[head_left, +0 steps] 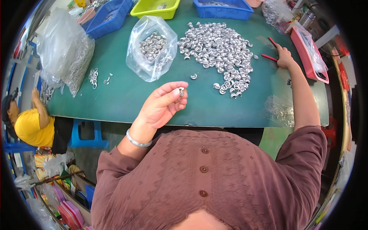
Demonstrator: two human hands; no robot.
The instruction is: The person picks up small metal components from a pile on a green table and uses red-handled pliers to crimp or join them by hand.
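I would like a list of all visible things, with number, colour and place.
Table: one, green, centre
Curved pieces: many, silver, heaped right of centre; one apart
Open bag: one, clear, left of heap, holding pieces
Large bag: one, clear, table's left
Corner bag: one, clear, far right corner
Rings: several, silver, beside large bag
Blue trays: two, blue, far edge
Green tray: one, lime, between blue trays
Pink tray: one, pink, right edge
Red-handled tool: one, red handles, by right hand
Stool: one, blue, below table's left
Co-worker: one, yellow top, far left
Stored goods: many, mixed colours, lower left
Bracelet: one, pale, left wrist
Left hand: one, bare, before open bag, pinching a small piece
Right hand: one, bare, at tool
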